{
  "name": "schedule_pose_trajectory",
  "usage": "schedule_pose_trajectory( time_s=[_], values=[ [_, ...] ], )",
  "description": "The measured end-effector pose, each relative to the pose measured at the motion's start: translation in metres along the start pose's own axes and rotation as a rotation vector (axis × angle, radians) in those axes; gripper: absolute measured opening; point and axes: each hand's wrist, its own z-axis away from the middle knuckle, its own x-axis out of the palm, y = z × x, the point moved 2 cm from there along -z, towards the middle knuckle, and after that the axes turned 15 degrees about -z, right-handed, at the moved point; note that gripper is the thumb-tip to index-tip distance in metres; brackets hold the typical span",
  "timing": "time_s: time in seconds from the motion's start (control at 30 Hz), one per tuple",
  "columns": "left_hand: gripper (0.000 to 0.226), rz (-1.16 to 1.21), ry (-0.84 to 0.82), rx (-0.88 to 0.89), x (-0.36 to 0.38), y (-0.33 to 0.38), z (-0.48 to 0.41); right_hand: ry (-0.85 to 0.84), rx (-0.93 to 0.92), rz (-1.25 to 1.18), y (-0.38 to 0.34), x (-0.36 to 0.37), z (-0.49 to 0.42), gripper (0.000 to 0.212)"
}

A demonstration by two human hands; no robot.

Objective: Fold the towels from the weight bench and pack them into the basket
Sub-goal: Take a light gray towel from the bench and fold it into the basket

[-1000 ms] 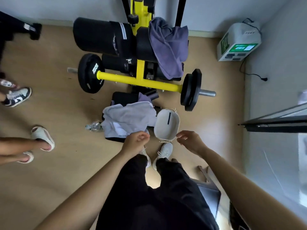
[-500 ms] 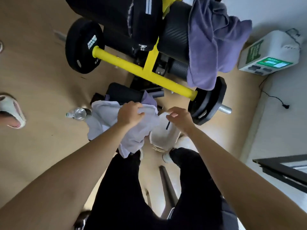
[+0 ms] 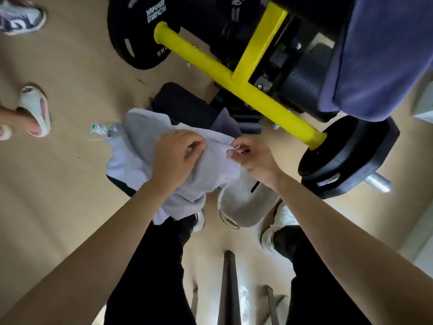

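Pale grey towel [image 3: 138, 148] hangs bunched in both hands, in front of the weight bench [image 3: 255, 50]; I see the left hand [image 3: 174, 158] gripping its upper edge with curled fingers; the right hand [image 3: 253, 158] pinches that edge just beside it; the white basket [image 3: 246, 207] sits on the floor under the right wrist, its pale inner wall showing, partly covered by the towel; a purple towel [image 3: 375, 55] drapes over the bench.

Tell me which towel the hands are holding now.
The pale grey towel nearest the person: left hand and right hand both grip it. The blue-purple towel draped over the bench pad hangs untouched.
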Motion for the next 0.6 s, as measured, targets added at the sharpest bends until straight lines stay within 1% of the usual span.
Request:
schedule_pose_trajectory(
  time_s=[0.07, 0.17, 0.27, 0.37, 0.43, 0.5, 0.6],
  values=[
    [0.019, 0.05, 0.06, -0.019, 0.0, 0.003, 0.006, -0.062, 0.024, -0.157, -0.001, -0.001, 0.003, 0.021],
    [0.019, 0.058, 0.124, -0.023, 0.003, 0.006, 0.022, -0.153, -0.024, -0.25, 0.0, 0.0, 0.013, 0.024],
    [0.022, 0.072, 0.185, -0.018, 0.0, 0.01, 0.041, -0.207, -0.098, -0.184, 0.004, 0.004, 0.025, 0.025],
    [0.025, 0.151, 0.232, -0.018, -0.02, 0.017, 0.069, -0.217, -0.175, -0.105, -0.001, 0.012, 0.052, 0.006],
    [0.023, 0.223, 0.285, -0.037, -0.04, 0.027, 0.095, -0.216, -0.206, -0.142, -0.014, 0.019, 0.082, 0.01],
    [0.016, 0.312, 0.321, -0.041, -0.066, 0.039, 0.122, -0.204, -0.233, -0.199, -0.039, 0.025, 0.122, 0.014],
    [0.012, 0.436, 0.356, 0.017, -0.104, 0.053, 0.157, -0.196, -0.308, -0.199, -0.078, 0.029, 0.175, 0.008]
  ],
)
